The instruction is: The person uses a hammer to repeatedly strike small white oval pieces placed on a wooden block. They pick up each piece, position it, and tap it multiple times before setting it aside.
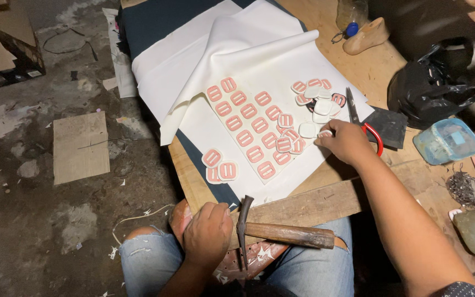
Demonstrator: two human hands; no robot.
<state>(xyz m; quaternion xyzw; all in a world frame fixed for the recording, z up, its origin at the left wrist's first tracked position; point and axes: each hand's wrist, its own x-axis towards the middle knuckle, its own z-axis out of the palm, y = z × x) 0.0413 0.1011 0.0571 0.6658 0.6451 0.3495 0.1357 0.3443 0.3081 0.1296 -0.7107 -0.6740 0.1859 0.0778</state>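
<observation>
Left hand (207, 235): we rested it curled, loosely closed, beside the hammer (281, 233).
Right hand (347, 141): our fingers pinched one buckle piece (325, 133).
Risk: we judged the hammer could roll off our lap; the scissors (365, 122) lay close.

Brown cardboard box (4, 47) top left; black plastic bag (432, 82) right

You see a hammer (281, 234) at six o'clock with a dull dark metal head and a worn, rough wooden handle. The tabletop (325, 201) is bare, scuffed wood. The white sheet (237, 49) at twelve o'clock looks smooth and matt, like leatherette. The pink-and-white pieces (248, 124) look rubbery; the bag (432, 82) at two o'clock is glossy black plastic.
</observation>
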